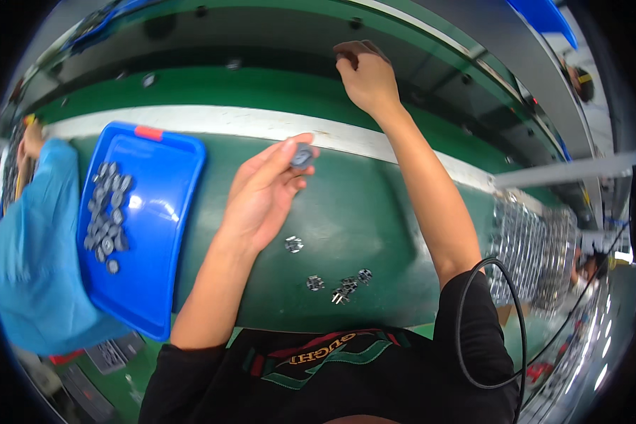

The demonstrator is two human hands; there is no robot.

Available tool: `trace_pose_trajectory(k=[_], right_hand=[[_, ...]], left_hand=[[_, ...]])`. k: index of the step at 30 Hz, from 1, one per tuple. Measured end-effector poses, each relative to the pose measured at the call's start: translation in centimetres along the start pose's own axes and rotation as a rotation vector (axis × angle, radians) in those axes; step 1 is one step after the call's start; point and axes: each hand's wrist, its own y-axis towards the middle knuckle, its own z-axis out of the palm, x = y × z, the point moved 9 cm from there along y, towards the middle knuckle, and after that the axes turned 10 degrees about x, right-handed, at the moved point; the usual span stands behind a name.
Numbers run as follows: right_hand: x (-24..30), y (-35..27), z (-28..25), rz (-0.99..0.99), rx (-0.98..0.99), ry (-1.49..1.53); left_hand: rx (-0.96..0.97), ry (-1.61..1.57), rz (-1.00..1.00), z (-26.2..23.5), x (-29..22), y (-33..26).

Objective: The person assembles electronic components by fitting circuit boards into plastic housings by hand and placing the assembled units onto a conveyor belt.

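Note:
My left hand [265, 194] is raised over the green work surface, its thumb and fingers pinching a round grey plastic part [302, 156]. Farther off, my right hand [369, 76] reaches over the green belt beyond the white rail. A gap shows between its thumb and its bent fingers, which lie in shadow; I see nothing held there. Below my left hand, a small metal and black part [293, 244] lies on the surface. Nearer my body are several more small parts [344, 289], some of them heaped together.
A blue tray [152, 275] at left holds several grey round parts [109, 212]. Beside it sits a person in a blue sleeve [35, 247]. A white rail [261, 121] edges the green belt [205, 90]. Stacked clear plastic trays [533, 247] stand at right, near a black cable [461, 339].

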Motion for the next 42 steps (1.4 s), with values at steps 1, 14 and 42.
trace_pose_trajectory(k=[1, 14, 42], right_hand=[[1.7, 1.3, 2.1, -0.032, 0.112, 0.022], [9.5, -1.6, 5.4, -0.170, 0.420, 0.117], [11.6, -14.5, -6.5, -0.200, -0.120, 0.170]], left_hand=[[-0.005, 0.024, -0.008, -0.3, -0.2, -0.3], [-0.093, -0.292, 0.277, -4.9, -3.1, 0.9], [0.148, 0.006, 0.113, 1.8, 0.9, 0.0]])
